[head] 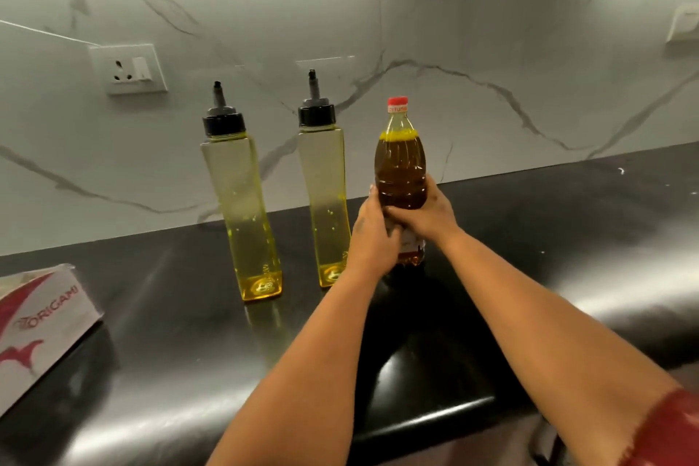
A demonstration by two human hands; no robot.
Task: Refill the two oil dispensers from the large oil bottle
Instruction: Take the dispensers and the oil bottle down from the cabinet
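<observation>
The large oil bottle (400,166), full of amber oil and closed with a red cap, stands upright on the black counter (170,314). My left hand (372,238) wraps its lower left side. My right hand (425,214) grips its middle from the right. To its left stand two tall yellow-tinted oil dispensers with black nozzle caps, the left dispenser (242,200) and the right dispenser (325,193). Each holds only a little oil at the bottom. Both caps are on.
A white and red tissue pack (34,329) lies at the left front of the counter. A wall socket (128,69) sits on the marble backsplash behind the dispensers. The counter's front edge runs just below my forearms.
</observation>
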